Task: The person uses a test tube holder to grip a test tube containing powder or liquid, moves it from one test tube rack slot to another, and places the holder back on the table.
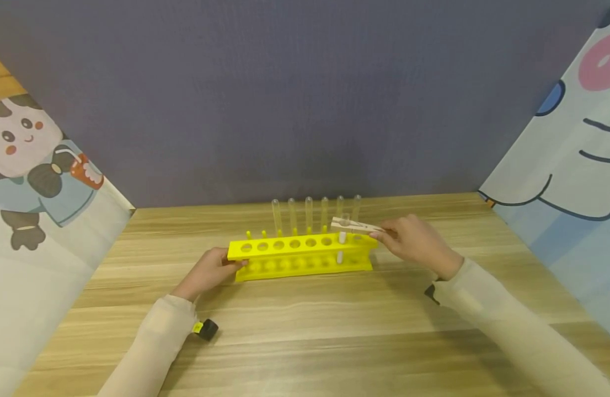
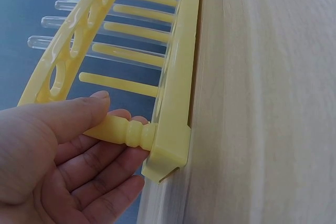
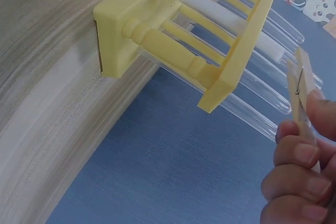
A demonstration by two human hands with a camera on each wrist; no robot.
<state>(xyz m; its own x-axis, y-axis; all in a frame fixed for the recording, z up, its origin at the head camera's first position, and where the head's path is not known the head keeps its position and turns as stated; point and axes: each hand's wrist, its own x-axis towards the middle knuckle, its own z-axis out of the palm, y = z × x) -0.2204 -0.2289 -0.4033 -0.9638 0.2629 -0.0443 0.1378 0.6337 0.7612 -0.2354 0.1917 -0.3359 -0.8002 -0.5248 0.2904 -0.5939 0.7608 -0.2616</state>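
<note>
A yellow test tube rack [image 1: 285,255] stands on the wooden table. My left hand [image 1: 210,273] holds its left end, thumb and fingers around the end post [image 2: 134,132] in the left wrist view. Near the other end, my right hand [image 1: 414,240] pinches a wooden clothespin [image 1: 357,226] by its handle end. The clothespin's jaws are at the top of a clear test tube with white contents [image 3: 226,17]. That tube stands in the rack through a hole near the right end, its lower part showing between the shelves.
Several clear test tubes [image 1: 309,209] stand upside down over pegs along the rack's back. Two bare pegs [image 1: 249,235] are at the left. Behind the table [image 1: 285,342] rises a dark grey panel [image 1: 305,110], with cartoon-printed panels at both sides.
</note>
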